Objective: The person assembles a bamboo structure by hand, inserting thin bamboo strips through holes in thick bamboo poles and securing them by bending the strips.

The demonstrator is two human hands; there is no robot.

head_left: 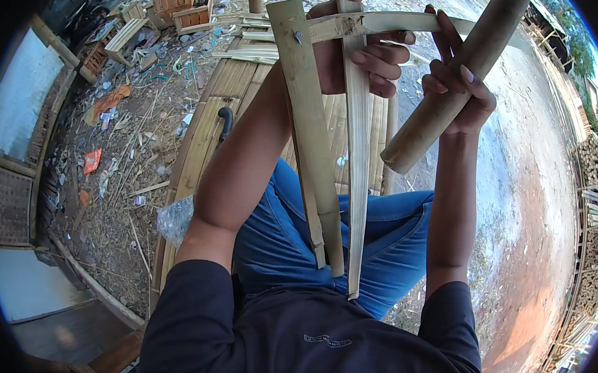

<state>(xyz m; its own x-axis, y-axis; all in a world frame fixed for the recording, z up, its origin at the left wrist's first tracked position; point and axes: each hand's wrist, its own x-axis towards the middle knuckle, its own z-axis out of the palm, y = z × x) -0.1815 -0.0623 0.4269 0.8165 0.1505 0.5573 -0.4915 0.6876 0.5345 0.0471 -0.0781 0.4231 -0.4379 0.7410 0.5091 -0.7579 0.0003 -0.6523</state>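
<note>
Bamboo slat frame gripped at its top corner by left hand, long slats hanging toward the lap. Right of frame, thick bamboo pole clasped in right hand, slanting up-right, lower end nearest frame.

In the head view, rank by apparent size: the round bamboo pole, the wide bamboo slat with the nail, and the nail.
1. Round bamboo pole, in the right hand
2. Wide bamboo slat, similar length, so unsure
3. Nail, by far smallest
</note>
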